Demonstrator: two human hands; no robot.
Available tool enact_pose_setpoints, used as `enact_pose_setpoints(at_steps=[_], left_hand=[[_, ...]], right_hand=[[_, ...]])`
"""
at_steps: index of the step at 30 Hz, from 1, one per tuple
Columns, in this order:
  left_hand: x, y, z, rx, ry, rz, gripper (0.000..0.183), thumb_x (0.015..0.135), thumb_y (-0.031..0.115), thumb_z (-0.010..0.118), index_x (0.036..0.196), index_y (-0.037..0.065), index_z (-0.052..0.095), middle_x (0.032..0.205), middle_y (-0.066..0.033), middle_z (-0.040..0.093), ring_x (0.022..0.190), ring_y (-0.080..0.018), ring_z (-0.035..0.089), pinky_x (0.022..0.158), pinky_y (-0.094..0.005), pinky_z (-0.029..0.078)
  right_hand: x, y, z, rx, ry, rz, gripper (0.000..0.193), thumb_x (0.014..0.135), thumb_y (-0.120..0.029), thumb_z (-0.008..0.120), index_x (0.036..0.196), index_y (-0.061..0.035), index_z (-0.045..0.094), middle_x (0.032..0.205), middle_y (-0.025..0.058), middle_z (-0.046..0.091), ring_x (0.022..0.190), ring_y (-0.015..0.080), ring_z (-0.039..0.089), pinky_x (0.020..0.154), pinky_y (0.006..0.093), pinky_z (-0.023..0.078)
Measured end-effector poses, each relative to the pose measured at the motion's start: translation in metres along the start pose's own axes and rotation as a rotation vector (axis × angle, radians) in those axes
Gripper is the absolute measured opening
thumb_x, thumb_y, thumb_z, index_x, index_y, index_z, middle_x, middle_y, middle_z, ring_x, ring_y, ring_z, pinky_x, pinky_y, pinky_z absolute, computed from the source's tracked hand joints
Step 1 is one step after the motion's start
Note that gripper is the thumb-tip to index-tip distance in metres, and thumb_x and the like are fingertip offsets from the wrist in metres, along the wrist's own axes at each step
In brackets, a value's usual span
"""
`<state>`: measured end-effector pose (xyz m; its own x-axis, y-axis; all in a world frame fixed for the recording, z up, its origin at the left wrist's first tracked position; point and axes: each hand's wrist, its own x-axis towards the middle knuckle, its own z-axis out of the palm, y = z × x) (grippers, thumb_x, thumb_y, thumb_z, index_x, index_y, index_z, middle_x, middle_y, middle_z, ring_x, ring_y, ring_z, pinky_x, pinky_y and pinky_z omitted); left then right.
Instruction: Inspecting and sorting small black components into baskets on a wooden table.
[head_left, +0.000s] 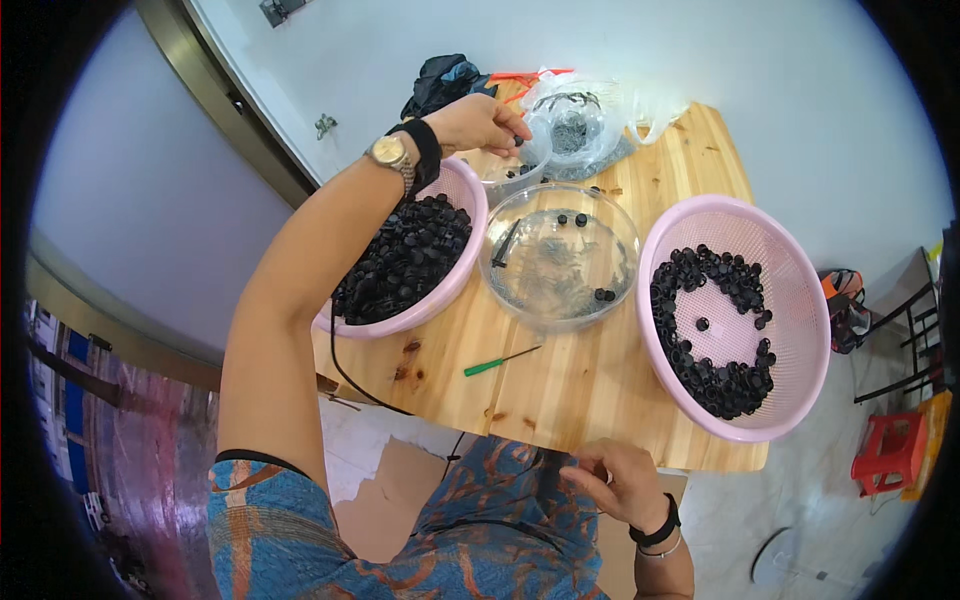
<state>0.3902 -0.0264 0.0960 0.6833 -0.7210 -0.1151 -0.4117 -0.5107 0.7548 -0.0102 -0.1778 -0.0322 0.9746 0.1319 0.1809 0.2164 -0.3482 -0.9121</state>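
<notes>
Item 1: sm blk part (518,141), qty 1, pinched in L hand (472,125), just above/at rim of sm clear tub (533,172), far side of table; L thumb & fingertips narrow, closed on the part

Item 2: R hand (618,482), near the table's front edge, above lap; fingers half curled, thumb slightly apart; can't tell if anything is held

Item 3: sm clear tub, a few blk pcs inside, behind lg round clear container (541,326); latter mid-table, w/ 2 blk caps (572,220) toward far side, another pair near R side, plus blk pointed tool (507,244) leaning at L side

Item 4: L pink basket (378,328), heaped w/ blk pcs (415,255), partly hidden under L forearm

Item 5: R pink basket (797,335), blk pcs in rough ring, 1 lone pc (703,324) in middle

Item 6: screwdriver (484,368), green hdl, lying flat nr front, btwn baskets

Item 7: clear plastic bag (603,150), far side, beyond lg container; dk bag (440,88) to its L

Base: wood table (590,395); red stool (888,452) on floor, far R
</notes>
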Motion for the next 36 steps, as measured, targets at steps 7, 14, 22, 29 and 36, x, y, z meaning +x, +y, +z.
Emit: enact_pose_setpoints(at_steps=[7,14,22,29,36], left_hand=[[-0.084,0.036,0.025,-0.267,0.089,0.163,0.023,0.085,0.007,0.058,0.106,-0.003,0.058,0.087,-0.0049,0.062,0.075,-0.0082,0.058,0.070,-0.0205,0.049],[-0.200,0.042,0.075,-1.005,-0.038,0.123,0.022,0.088,0.005,0.052,0.109,-0.002,0.052,0.100,-0.0102,0.060,0.085,-0.0133,0.060,0.073,-0.0232,0.051],[-0.285,-0.004,0.121,-1.327,-0.003,0.022,0.028,0.091,0.011,0.050,0.116,0.000,0.050,0.100,-0.0116,0.061,0.083,-0.0134,0.061,0.071,-0.0236,0.052],[-0.314,-0.045,0.148,-1.522,0.034,-0.045,0.021,0.091,0.011,0.050,0.109,0.002,0.053,0.099,-0.0122,0.062,0.080,-0.0144,0.061,0.069,-0.0235,0.052],[-0.306,-0.051,0.155,-1.679,0.083,0.033,0.022,0.091,0.009,0.049,0.111,0.002,0.051,0.104,-0.0130,0.060,0.084,-0.0145,0.061,0.075,-0.0249,0.053]], right_hand=[[0.031,-0.046,-0.007,-0.311,0.114,-0.152,0.018,0.077,-0.018,0.068,0.081,-0.0050,0.055,0.064,0.0091,0.052,0.054,0.0240,0.051,0.047,0.0325,0.040],[0.111,-0.083,-0.010,-0.681,0.164,-0.254,0.011,0.080,-0.012,0.060,0.083,-0.0031,0.055,0.074,0.0134,0.058,0.068,0.0320,0.057,0.060,0.0379,0.045],[0.208,-0.039,0.005,-1.195,-0.165,0.003,0.013,0.074,-0.015,0.061,0.083,-0.0061,0.063,0.082,0.0128,0.063,0.078,0.0309,0.061,0.069,0.0412,0.048],[0.247,-0.013,0.029,-1.259,-0.269,0.221,0.018,0.066,-0.011,0.062,0.084,-0.0117,0.067,0.085,0.0107,0.066,0.080,0.0285,0.063,0.069,0.0384,0.050],[0.252,-0.012,0.016,-1.130,-0.169,0.134,0.008,0.067,-0.010,0.061,0.072,-0.0085,0.068,0.078,0.0145,0.065,0.073,0.0289,0.063,0.065,0.0386,0.050]])
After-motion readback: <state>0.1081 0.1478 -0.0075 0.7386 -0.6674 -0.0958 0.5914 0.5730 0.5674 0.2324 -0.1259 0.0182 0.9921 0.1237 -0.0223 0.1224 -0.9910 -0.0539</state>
